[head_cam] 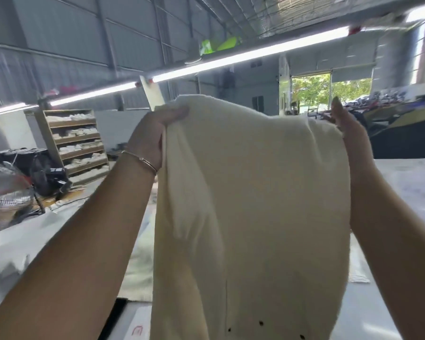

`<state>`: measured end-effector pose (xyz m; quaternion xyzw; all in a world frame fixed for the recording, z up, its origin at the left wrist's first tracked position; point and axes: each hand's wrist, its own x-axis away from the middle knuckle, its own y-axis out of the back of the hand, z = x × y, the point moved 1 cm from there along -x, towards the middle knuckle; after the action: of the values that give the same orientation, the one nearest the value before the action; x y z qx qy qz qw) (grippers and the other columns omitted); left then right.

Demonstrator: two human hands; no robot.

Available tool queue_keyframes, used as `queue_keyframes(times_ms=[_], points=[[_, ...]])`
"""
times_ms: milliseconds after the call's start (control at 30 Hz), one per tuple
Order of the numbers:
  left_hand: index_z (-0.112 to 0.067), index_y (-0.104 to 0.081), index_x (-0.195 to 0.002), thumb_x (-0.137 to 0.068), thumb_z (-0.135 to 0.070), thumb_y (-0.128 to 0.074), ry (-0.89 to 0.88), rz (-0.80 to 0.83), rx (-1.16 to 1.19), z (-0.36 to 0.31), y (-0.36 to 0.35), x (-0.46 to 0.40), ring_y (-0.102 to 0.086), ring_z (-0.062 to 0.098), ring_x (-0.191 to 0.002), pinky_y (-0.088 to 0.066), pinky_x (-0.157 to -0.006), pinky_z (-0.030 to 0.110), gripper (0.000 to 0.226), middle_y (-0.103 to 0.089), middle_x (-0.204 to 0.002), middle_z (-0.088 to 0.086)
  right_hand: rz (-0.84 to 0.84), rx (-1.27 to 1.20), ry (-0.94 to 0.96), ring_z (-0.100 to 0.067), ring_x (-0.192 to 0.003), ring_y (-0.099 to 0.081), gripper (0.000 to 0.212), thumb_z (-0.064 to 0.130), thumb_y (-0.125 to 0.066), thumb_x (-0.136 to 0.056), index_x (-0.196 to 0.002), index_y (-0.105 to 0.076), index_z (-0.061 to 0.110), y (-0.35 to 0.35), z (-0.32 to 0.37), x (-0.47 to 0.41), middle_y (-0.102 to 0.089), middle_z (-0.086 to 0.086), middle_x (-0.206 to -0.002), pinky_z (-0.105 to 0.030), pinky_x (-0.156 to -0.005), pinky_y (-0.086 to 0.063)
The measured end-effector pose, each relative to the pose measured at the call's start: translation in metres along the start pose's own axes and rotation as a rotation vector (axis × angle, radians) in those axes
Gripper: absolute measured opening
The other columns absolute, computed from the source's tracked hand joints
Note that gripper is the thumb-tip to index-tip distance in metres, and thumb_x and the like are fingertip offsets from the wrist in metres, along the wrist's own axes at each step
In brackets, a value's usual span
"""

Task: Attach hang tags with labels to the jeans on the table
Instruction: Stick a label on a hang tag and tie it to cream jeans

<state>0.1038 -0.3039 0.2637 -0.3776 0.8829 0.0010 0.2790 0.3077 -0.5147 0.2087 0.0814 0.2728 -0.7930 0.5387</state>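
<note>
Workshop hall, metal roof, tube lights (243,54) overhead. Left: fan (43,174), wooden shelves (76,141) of pale folded goods. White table (407,190) below. Left hand (152,133) grips cream jeans (253,204), held up mid-view; right hand (342,121) pinches the other corner, fingers partly hidden. Lower jeans cut off.

Two bare forearms in view, no sleeves visible. Left hand (152,136): thin metal bangle (142,161) round wrist, slim band with small clasp or bead on it. Right hand (346,123): no jewellery visible on wrist, long fingernail on one raised finger. No gloves, no rings discernible; picture slightly blurred.
</note>
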Motion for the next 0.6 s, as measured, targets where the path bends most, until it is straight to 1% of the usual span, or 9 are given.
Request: queue_keyframes(times_ms=[33, 100, 200, 300, 400, 467, 500, 567, 600], points=[[-0.009, -0.078, -0.078, -0.085, -0.013, -0.065, 0.025, 0.002, 0.001, 0.004, -0.01, 0.008, -0.072, 0.022, -0.068, -0.057, -0.06, 0.029, 0.016, -0.075, -0.076, 0.009, -0.021, 0.031, -0.035, -0.028, -0.083, -0.071, 0.057, 0.063, -0.049, -0.082, -0.099, -0.076, 0.015, 0.008, 0.004, 0.01, -0.074, -0.008, -0.094, -0.04, -0.069, -0.058], [-0.009, -0.077, -0.083, -0.089, -0.018, -0.065, 0.068, 0.05, 0.014, 0.018, -0.032, 0.022, -0.073, 0.022, -0.069, -0.057, -0.058, 0.029, 0.017, -0.075, -0.079, 0.009, -0.099, 0.048, -0.08, -0.022, -0.066, -0.071, 0.041, 0.045, -0.051, -0.09, -0.084, -0.078, 0.015, 0.028, 0.014, 0.027, -0.073, -0.005, -0.076, -0.031, -0.058, -0.057], [-0.006, -0.068, -0.097, -0.085, -0.016, -0.067, 0.125, 0.072, -0.006, 0.037, -0.045, 0.031, -0.072, 0.022, -0.071, -0.058, -0.06, 0.03, 0.016, -0.075, -0.082, 0.009, -0.232, 0.068, -0.145, -0.023, -0.056, -0.069, 0.024, 0.024, -0.059, -0.084, -0.092, -0.069, 0.004, 0.045, 0.027, 0.053, -0.071, -0.009, -0.069, -0.03, -0.048, -0.055], [-0.005, -0.07, -0.096, -0.072, -0.013, -0.073, 0.163, 0.087, -0.061, 0.038, -0.052, 0.037, -0.072, 0.022, -0.076, -0.059, -0.065, 0.031, 0.026, -0.075, -0.087, 0.009, -0.266, 0.135, -0.137, -0.024, -0.062, -0.07, 0.039, 0.022, -0.06, -0.078, -0.109, -0.062, -0.001, 0.059, 0.039, 0.072, -0.07, -0.013, -0.08, -0.033, -0.052, -0.057], [-0.007, -0.076, -0.084, -0.071, -0.01, -0.076, 0.173, 0.085, -0.226, 0.035, -0.053, 0.04, -0.071, 0.02, -0.076, -0.059, -0.067, 0.027, 0.014, -0.076, -0.085, 0.007, -0.223, 0.139, -0.085, -0.025, -0.066, -0.071, 0.045, 0.022, -0.06, -0.074, -0.113, -0.06, 0.0, 0.06, 0.049, 0.083, -0.071, -0.013, -0.082, -0.035, -0.054, -0.057], [-0.007, -0.075, -0.084, -0.074, -0.018, -0.081, 0.182, -0.007, -0.426, 0.03, -0.05, 0.041, -0.069, 0.023, -0.078, -0.057, -0.074, 0.029, 0.016, -0.075, -0.084, 0.007, -0.229, 0.14, -0.063, -0.026, -0.07, -0.072, 0.046, 0.02, -0.065, -0.071, -0.112, -0.062, 0.0, 0.056, 0.053, 0.084, -0.072, -0.013, -0.086, -0.037, -0.056, -0.057], [-0.008, -0.073, -0.081, -0.073, -0.029, -0.083, 0.147, -0.087, -0.637, 0.029, -0.048, 0.04, -0.067, 0.026, -0.079, -0.053, -0.074, 0.031, 0.024, -0.072, -0.079, 0.006, -0.236, 0.128, -0.052, -0.027, -0.072, -0.072, 0.045, 0.019, -0.067, -0.07, -0.11, -0.063, 0.001, 0.052, 0.054, 0.083, -0.072, -0.014, -0.087, -0.037, -0.057, -0.057], [-0.013, -0.061, -0.073, -0.07, -0.052, -0.08, -0.086, -0.383, -1.175, 0.022, -0.049, 0.043, -0.061, 0.03, -0.085, -0.042, -0.07, 0.033, 0.043, -0.063, -0.077, 0.006, -0.233, 0.129, -0.038, -0.026, -0.07, -0.072, 0.036, 0.015, -0.07, -0.068, -0.101, -0.067, 0.003, 0.043, 0.055, 0.08, -0.073, -0.012, -0.083, -0.037, -0.056, -0.057], [-0.015, -0.055, -0.079, -0.067, -0.062, -0.075, -0.274, -0.466, -1.274, 0.017, -0.055, 0.048, -0.056, 0.03, -0.093, -0.039, -0.071, 0.034, 0.052, -0.059, -0.086, 0.006, -0.229, 0.137, -0.038, -0.025, -0.069, -0.072, 0.032, 0.014, -0.071, -0.066, -0.097, -0.068, 0.005, 0.037, 0.055, 0.079, -0.074, -0.011, -0.081, -0.036, -0.055, -0.057]])
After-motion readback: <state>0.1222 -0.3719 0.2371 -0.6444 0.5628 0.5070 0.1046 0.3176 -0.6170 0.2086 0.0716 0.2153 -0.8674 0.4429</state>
